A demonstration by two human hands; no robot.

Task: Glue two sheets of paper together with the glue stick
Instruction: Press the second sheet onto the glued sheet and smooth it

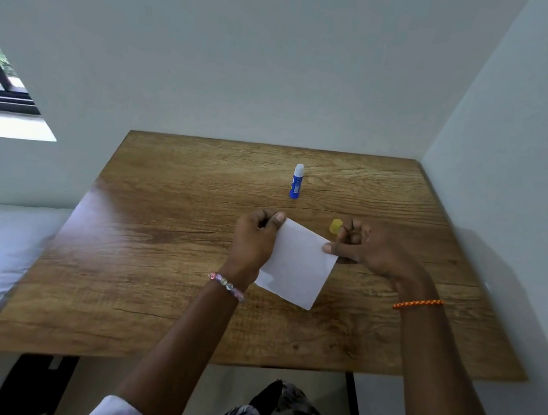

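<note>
Head view: white matte paper (298,265), rectangular, tilted, held above wood-grain surface (155,261). Left hand (255,239) pinches its top-left corner, right hand (367,250) its right corner. Blue glue stick (297,181) upright behind, uncapped, white tip; label unreadable. Yellow cap (336,226) beside right fingers.

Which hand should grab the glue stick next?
Right, probably. The glue stick stands uncapped, slightly nearer the right hand, which pinches only the paper's corner; the left hand can hold it.

Both hands (255,239) pinch paper (296,265)
</note>
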